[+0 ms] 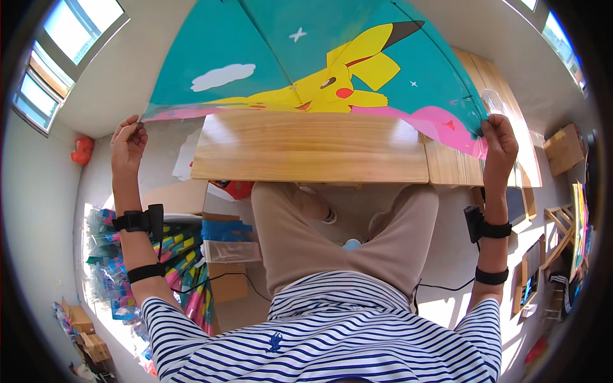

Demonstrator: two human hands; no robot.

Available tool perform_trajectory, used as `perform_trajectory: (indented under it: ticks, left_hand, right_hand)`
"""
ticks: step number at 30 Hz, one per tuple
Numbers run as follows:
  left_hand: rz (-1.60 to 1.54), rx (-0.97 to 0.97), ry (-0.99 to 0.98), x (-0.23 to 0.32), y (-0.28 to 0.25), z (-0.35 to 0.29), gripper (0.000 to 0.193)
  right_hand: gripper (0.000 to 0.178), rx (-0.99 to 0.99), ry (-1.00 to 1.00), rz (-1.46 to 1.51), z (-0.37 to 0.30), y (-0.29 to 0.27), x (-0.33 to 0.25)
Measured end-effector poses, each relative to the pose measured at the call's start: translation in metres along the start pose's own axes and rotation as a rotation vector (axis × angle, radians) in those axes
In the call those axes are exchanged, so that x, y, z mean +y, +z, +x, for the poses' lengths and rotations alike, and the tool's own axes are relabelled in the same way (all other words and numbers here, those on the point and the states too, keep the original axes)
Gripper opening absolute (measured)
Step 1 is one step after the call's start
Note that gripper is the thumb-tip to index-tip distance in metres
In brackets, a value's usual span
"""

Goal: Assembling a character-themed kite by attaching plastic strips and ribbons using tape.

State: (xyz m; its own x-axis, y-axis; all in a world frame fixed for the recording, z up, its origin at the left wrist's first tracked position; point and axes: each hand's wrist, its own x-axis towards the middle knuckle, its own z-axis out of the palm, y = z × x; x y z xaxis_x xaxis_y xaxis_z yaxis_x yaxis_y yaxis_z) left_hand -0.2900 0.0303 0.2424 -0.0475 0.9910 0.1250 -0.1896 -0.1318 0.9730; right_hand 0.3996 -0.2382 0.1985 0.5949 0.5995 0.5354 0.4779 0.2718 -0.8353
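Observation:
A teal umbrella canopy (262,48) is spread out in front of me above the far part of the table. It carries a yellow cartoon figure, a white cloud and a pink lower border, and dark lines run down it like ribs or seams. At the canopy's left lower corner, my left hand (128,147) has thumb and fingers pinched together on the edge. My right hand (500,143) grips the right lower corner the same way, with arms stretched forward. The canopy's upper part runs out of the picture.
Below the canopy stands a wooden table (306,156), its near edge just beyond my knees. Many folded umbrellas (185,255) lie on the floor at left, beside a cardboard box (228,284). Another carton (564,150) and a wooden frame (559,226) are at right.

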Motion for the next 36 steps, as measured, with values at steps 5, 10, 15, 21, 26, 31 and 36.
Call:
perform_trajectory:
  ticks: [5, 10, 15, 21, 26, 31, 36]
  left_hand:
    - [-0.041, -0.043, 0.102, 0.047, -0.007, -0.020, 0.025]
    - [0.104, 0.001, 0.220, 0.055, 0.022, -0.020, 0.025]
    - [0.067, 0.055, 0.133, 0.016, 0.026, 0.032, 0.023]
    - [0.057, 0.178, 0.015, -0.060, 0.043, 0.100, 0.022]
    - [0.109, 0.211, -0.039, -0.121, 0.064, 0.136, 0.024]
    - [0.150, 0.214, -0.070, -0.166, 0.070, 0.157, 0.025]
    - [0.134, 0.234, -0.113, -0.200, 0.078, 0.175, 0.025]
  right_hand:
    - [0.006, 0.027, 0.021, 0.042, 0.021, -0.015, -0.014]
    - [0.008, -0.012, 0.038, -0.080, 0.040, -0.010, -0.011]
    - [0.011, -0.033, -0.012, -0.351, 0.071, 0.022, 0.035]
    - [0.010, -0.032, 0.048, -0.598, 0.094, 0.075, 0.087]
    - [0.016, -0.089, 0.042, -0.718, 0.106, 0.098, 0.142]
    - [0.015, -0.135, 0.076, -0.784, 0.108, 0.125, 0.172]
    - [0.014, -0.170, 0.062, -0.837, 0.115, 0.148, 0.200]
